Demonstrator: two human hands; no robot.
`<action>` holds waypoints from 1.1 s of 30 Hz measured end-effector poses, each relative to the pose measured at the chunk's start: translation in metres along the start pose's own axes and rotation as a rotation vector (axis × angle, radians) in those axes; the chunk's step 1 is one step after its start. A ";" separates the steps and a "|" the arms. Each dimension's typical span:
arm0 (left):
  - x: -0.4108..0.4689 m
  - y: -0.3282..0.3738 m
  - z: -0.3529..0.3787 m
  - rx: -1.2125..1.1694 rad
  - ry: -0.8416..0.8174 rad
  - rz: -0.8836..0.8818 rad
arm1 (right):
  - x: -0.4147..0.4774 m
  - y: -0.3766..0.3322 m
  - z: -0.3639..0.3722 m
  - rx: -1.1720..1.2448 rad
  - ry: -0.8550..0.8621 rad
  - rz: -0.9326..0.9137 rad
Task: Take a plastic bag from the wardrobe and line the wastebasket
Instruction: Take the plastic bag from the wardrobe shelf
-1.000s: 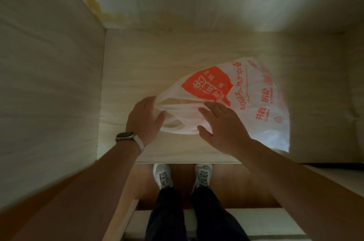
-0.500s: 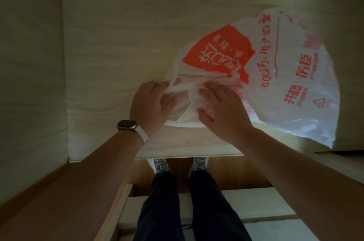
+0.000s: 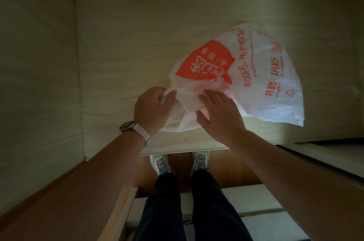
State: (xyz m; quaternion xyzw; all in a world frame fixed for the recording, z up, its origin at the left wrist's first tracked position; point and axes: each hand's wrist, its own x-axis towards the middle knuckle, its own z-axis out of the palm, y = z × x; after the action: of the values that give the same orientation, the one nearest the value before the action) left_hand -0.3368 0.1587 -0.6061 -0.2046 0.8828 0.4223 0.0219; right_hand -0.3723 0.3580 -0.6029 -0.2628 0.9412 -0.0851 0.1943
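A white plastic bag [image 3: 260,75] with orange print lies on the pale wooden wardrobe shelf [image 3: 128,63], spread toward the right. My left hand [image 3: 151,108], with a watch on its wrist, pinches the bag's near left edge between thumb and fingers. My right hand [image 3: 218,114] rests flat on the bag's bunched near end, fingers slightly apart, thumb under a fold. No wastebasket is in view.
The wardrobe's side wall [image 3: 39,83] rises at the left, and its back wall runs across the top of the view. Below the shelf's front edge I see my legs and white shoes [image 3: 163,162] on a wooden floor. A pale ledge [image 3: 325,154] lies lower right.
My left hand has closed tighter on the bag's edge, and the near end of the bag is more bunched. The right hand has stayed on the bag.
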 end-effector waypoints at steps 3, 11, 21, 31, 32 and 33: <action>-0.010 0.035 -0.025 -0.063 0.047 0.039 | -0.014 -0.011 -0.030 0.022 0.039 0.015; -0.033 0.126 -0.093 -0.146 0.100 0.224 | -0.052 -0.046 -0.114 0.132 0.261 0.002; -0.075 0.212 -0.178 -0.142 0.145 0.519 | -0.094 -0.083 -0.186 0.313 0.430 -0.031; -0.140 0.257 -0.229 -0.248 0.355 0.477 | -0.114 -0.116 -0.223 0.576 0.440 -0.213; -0.146 0.263 -0.230 -0.250 0.382 0.478 | -0.116 -0.115 -0.228 0.586 0.438 -0.244; -0.153 0.269 -0.231 -0.249 0.410 0.477 | -0.119 -0.114 -0.232 0.601 0.433 -0.276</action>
State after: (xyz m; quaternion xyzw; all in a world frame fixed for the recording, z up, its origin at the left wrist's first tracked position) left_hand -0.2681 0.1880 -0.2272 -0.0738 0.8335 0.4703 -0.2806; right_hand -0.3217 0.3377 -0.3237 -0.2942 0.8495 -0.4355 0.0463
